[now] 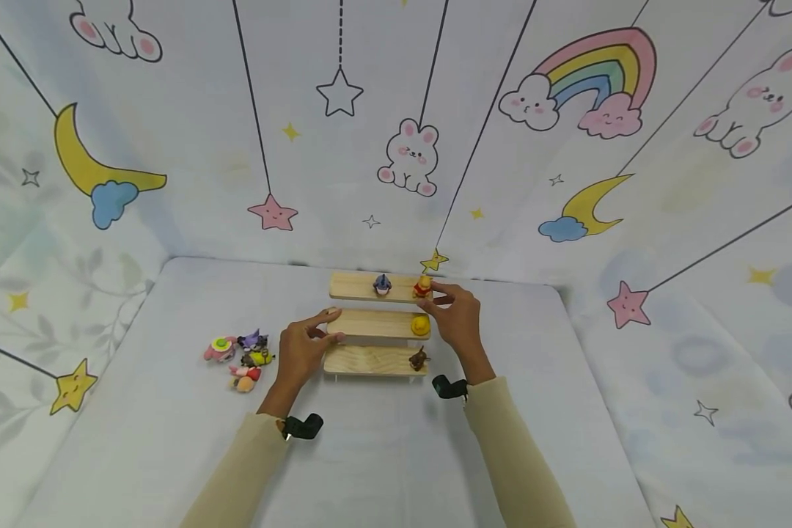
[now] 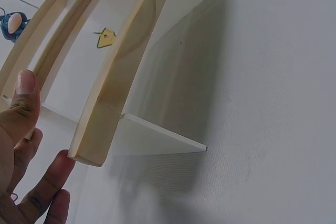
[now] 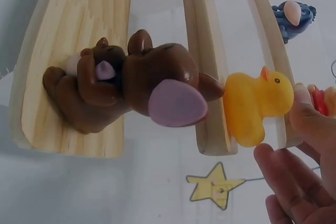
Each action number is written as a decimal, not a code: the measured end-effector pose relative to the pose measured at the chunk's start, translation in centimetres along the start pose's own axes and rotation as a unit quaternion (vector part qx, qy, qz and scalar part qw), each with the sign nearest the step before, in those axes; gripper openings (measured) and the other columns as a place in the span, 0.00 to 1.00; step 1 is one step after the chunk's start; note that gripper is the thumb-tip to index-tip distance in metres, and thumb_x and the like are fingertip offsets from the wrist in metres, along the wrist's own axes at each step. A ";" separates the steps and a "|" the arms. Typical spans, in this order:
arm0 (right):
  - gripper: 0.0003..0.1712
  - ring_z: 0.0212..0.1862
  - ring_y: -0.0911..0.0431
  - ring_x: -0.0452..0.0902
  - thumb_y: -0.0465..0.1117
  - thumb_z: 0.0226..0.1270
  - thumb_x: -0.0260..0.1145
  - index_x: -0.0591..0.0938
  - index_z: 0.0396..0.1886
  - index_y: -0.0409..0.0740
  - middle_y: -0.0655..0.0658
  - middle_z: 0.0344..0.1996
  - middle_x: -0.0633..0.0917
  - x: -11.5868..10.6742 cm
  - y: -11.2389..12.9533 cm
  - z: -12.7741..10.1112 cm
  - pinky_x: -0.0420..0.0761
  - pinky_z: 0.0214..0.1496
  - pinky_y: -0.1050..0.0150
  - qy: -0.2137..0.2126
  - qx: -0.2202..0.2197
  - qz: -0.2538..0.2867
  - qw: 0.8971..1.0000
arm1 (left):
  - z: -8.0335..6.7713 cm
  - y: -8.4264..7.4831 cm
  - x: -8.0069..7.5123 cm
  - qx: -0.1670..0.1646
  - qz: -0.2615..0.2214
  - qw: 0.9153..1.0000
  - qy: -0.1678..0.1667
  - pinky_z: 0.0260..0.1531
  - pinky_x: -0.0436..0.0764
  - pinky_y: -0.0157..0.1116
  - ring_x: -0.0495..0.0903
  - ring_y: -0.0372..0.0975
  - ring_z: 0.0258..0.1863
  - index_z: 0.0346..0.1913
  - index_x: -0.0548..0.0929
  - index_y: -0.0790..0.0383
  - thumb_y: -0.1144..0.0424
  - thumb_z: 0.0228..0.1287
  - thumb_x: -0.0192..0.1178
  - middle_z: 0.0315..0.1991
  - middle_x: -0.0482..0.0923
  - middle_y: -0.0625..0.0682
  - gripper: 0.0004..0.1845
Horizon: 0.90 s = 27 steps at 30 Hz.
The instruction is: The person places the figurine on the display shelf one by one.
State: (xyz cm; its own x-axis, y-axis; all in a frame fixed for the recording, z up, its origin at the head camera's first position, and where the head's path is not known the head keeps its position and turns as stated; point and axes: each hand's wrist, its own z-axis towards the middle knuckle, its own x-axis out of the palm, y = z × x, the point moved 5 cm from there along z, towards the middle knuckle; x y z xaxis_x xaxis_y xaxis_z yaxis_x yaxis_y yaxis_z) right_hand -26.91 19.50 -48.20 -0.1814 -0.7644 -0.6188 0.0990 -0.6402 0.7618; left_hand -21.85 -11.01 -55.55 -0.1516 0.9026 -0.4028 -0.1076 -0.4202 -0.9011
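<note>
Your two sleeves reach in from the near edge over the white surface (image 1: 138, 411). Your left hand (image 1: 301, 350) rests with relaxed fingers against the left end of the wooden stepped shelf (image 1: 369, 323), touching its middle step. Your right hand (image 1: 457, 320) pinches the small yellow-and-red bear figure (image 1: 423, 287) at the right end of the far step, right of a blue figure (image 1: 382, 284). A yellow duck (image 1: 420, 325) sits on the middle step, a brown dog figure (image 1: 418, 359) on the near one. More small figures (image 1: 240, 356) lie left of the shelf.
</note>
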 end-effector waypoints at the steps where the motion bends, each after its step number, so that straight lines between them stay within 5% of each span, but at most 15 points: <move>1: 0.29 0.53 0.45 0.89 0.50 0.65 0.80 0.87 0.64 0.46 0.42 0.59 0.89 0.0 0.0 0.0 0.88 0.50 0.48 0.001 -0.001 -0.004 1.000 | 0.0 0.0 0.0 -0.002 -0.003 1.000 0.000 0.26 0.75 0.34 0.90 0.44 0.40 0.63 0.88 0.37 0.54 0.61 0.78 0.68 0.83 0.45 0.26; 8: 0.29 0.53 0.45 0.89 0.49 0.66 0.79 0.87 0.65 0.45 0.40 0.57 0.89 0.2 0.5 -0.1 0.88 0.51 0.49 0.006 -0.025 -0.029 0.999 | -0.1 -0.4 -0.1 0.013 0.002 1.000 -0.009 0.50 0.84 0.52 0.89 0.48 0.51 0.64 0.88 0.43 0.57 0.59 0.79 0.67 0.84 0.48 0.27; 16: 0.30 0.53 0.45 0.89 0.50 0.66 0.79 0.87 0.65 0.44 0.40 0.56 0.89 0.1 0.3 0.1 0.85 0.58 0.46 0.005 -0.030 -0.046 0.998 | -0.2 -1.0 -1.2 0.035 0.013 0.999 -0.019 0.57 0.82 0.59 0.89 0.53 0.54 0.66 0.87 0.51 0.55 0.58 0.81 0.61 0.88 0.55 0.31; 27: 0.29 0.54 0.44 0.88 0.50 0.66 0.80 0.87 0.64 0.44 0.41 0.54 0.90 0.2 0.4 0.2 0.82 0.63 0.43 0.008 -0.036 -0.044 0.998 | -0.9 -0.4 -7.3 0.067 0.045 0.993 -0.081 0.50 0.82 0.39 0.90 0.46 0.47 0.60 0.89 0.54 0.56 0.57 0.82 0.51 0.93 0.50 0.27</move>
State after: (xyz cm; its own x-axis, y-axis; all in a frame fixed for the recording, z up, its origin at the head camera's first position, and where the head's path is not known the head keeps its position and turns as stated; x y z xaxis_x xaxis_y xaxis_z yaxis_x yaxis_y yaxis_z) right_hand -27.13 19.13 -47.95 -0.1769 -0.7053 -0.6865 0.1535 -0.7087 0.6886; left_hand -19.81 -17.33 -52.46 -0.3219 0.8388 -0.4390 -0.2148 -0.5163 -0.8290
